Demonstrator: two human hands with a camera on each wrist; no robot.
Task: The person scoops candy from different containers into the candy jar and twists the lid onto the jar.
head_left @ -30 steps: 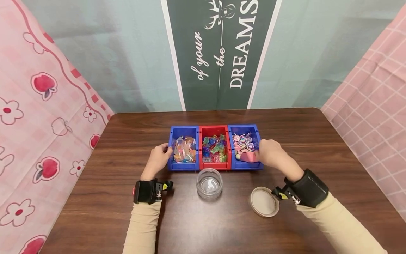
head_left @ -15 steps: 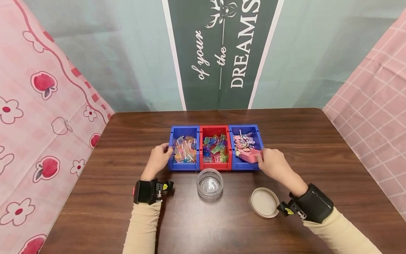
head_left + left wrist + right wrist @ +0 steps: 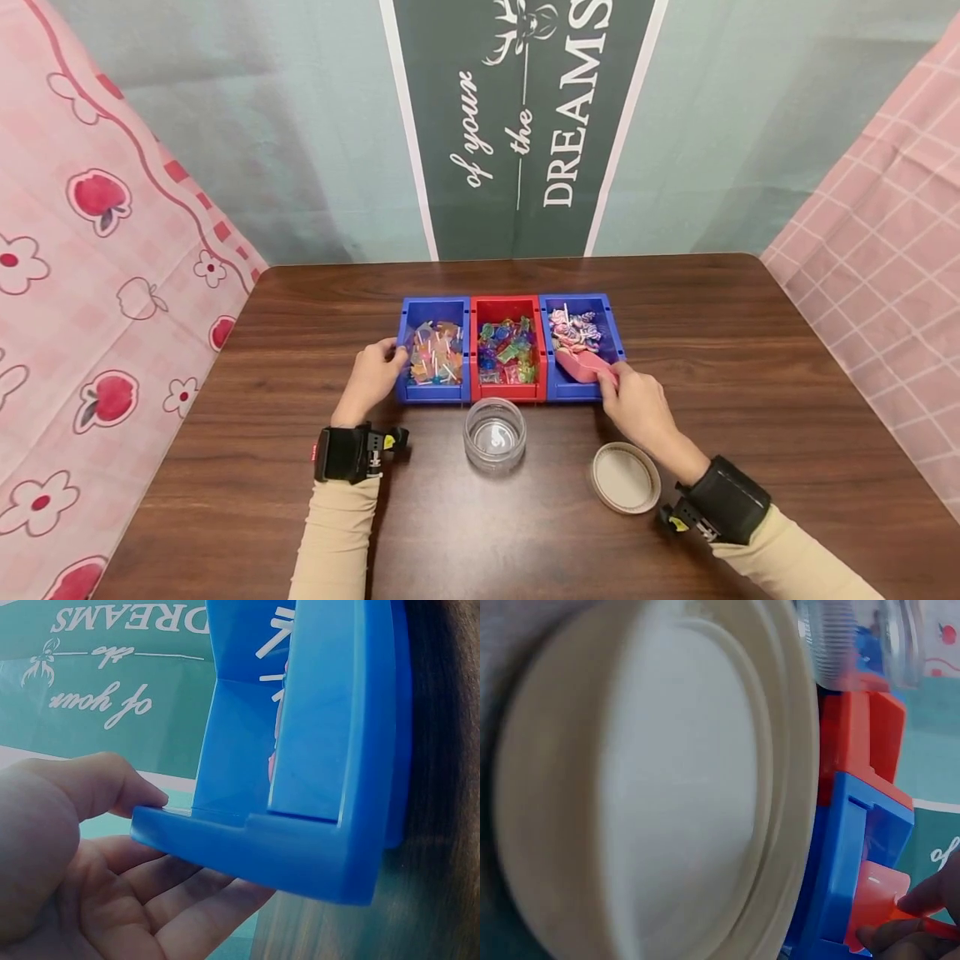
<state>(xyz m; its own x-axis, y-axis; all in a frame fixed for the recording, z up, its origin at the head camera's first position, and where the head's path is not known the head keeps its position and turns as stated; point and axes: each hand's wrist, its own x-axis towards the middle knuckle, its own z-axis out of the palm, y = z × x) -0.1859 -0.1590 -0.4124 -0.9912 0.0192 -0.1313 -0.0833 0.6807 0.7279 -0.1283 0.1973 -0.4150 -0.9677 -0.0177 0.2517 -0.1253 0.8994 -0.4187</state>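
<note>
My left hand (image 3: 370, 379) pinches the outer side wall of the left blue bin (image 3: 315, 750), its thumb over the rim and its fingers on the outside. That bin contains small translucent candy-like pieces with white sticks. In my right hand (image 3: 637, 408) is the handle of a pink scoop (image 3: 581, 365), which lies tilted inside the right blue bin (image 3: 613, 333). Swirly striped lollipop pieces (image 3: 573, 332) sit behind the scoop's head. Whether the scoop carries any pieces cannot be told. The right wrist view also has the scoop (image 3: 877, 892) between the fingertips.
Between the blue bins is a red bin (image 3: 513, 392) with colourful translucent pieces. An uncovered clear jar (image 3: 495, 437) stands in front of it. A round lid (image 3: 626, 477) lies below my right hand, close to the wrist camera. Curtains border the brown table (image 3: 480, 542).
My right hand has moved toward me and slightly left, turning the scoop so its handle points nearer to me. The striped pieces have shifted in the bin. My left hand stays in place.
</note>
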